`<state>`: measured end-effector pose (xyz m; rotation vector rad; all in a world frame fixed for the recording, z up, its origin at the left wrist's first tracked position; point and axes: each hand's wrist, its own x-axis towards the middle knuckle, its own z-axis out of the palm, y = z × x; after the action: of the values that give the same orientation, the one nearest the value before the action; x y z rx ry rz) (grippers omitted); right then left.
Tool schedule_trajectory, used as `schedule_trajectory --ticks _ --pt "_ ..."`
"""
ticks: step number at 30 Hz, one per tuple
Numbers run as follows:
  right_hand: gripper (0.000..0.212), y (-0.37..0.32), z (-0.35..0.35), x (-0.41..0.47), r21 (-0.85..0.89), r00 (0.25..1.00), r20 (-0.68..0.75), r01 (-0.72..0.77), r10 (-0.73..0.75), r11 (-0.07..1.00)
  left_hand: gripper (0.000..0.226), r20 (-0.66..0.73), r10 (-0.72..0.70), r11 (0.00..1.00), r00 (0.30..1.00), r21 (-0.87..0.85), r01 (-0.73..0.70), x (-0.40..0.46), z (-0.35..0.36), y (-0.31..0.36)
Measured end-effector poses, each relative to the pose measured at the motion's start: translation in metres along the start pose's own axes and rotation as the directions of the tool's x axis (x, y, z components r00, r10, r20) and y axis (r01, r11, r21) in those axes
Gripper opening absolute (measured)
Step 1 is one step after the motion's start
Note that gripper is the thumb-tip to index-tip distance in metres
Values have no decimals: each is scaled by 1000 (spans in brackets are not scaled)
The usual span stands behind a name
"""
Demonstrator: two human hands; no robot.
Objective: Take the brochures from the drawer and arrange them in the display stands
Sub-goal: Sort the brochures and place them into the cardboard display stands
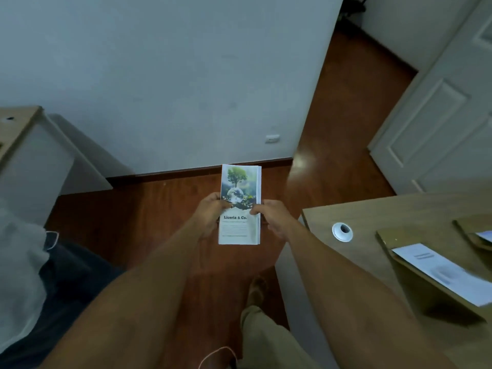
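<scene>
A: What have the hands got between them?

B: A thin stack of white paper brochures (239,205), tree-and-globe picture on the cover with "Liceria & Co." printed below it. The left hand (210,213) pinches the stack's left edge, thumb on the cover and fingers curled behind. The right hand (271,215) pinches the opposite edge the same way. Both are closed on the paper, about halfway down its length.

A: Why grip it at the middle from both sides?

B: My guess is to square the sheets. Several page edges show stepped along the side under the right thumb, so the stack is not quite flush. Holding it upright with the cover facing the person also lets them check which way it reads.

A: And where is it relative to the stands?

B: Held in the air over the reddish-brown wooden floor (149,225), clear of any furniture. To the right of the grip, and nearer the person, stands a light wooden desk (372,214) with a white round cable grommet (342,231). Beyond that, further right, is a slanted wooden display stand (399,249) holding a white printed sheet (447,272). A second stand seems to sit at the frame's edge.

A: So the drawer step is done?

B: I judge so; no drawer shows here. Carrying the stack rightward looks next.
</scene>
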<state>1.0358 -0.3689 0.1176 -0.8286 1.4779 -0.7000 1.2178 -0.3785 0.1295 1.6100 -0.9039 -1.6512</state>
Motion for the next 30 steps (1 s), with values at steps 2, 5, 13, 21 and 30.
schedule_trajectory --ticks 2,5,13,21,30 --pt "17 -18 -10 29 28 1000 -17 26 -26 999 19 13 18 1000 1000 7 -18 33 7 21" --pt "14 -49 -28 81 48 998 -49 40 -38 998 22 33 17 1000 999 6 -18 88 20 61" --pt "19 -149 -103 215 73 992 -122 45 -36 996 26 115 12 1000 993 11 -14 230 80 182" --pt "16 -191 -197 279 174 962 -273 67 -17 982 25 318 -10 985 948 167 -46 325 175 260" --pt "21 -200 -303 308 402 791 -597 147 136 904 33 609 -138 897 781 411 -162 418 323 320"
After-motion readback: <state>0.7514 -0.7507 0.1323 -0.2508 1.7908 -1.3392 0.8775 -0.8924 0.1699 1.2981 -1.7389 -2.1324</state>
